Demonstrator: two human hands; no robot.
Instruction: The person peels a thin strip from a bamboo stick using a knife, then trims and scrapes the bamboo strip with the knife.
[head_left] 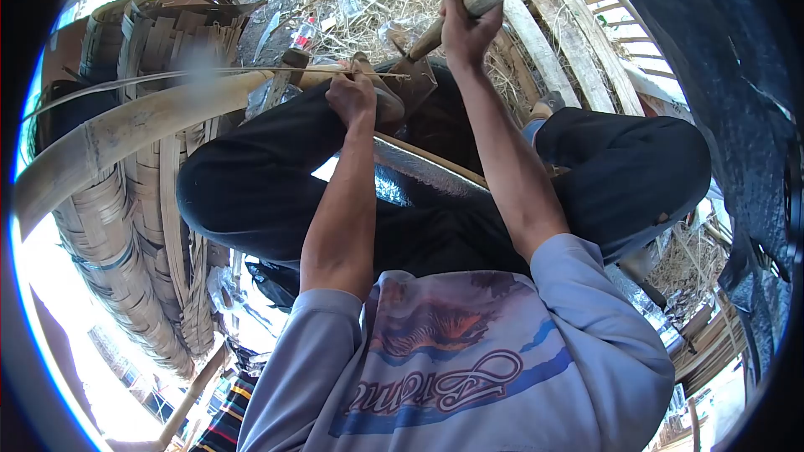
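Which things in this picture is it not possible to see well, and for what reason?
All in the head view:
Left palm: hidden by the back of the left hand.
Thin strip: far-left end lost at the lens's round edge.
Small red-marked item: too small to identify.
Shirt: collar cut off by the bottom edge.

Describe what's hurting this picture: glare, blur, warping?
Head view: strong fisheye bending with dark corners; head view, lower left: daylight blown out to white; head view, upper left: a hazy smudge over the woven bamboo; head view, upper centre: right hand and wooden handle look fairly clear.
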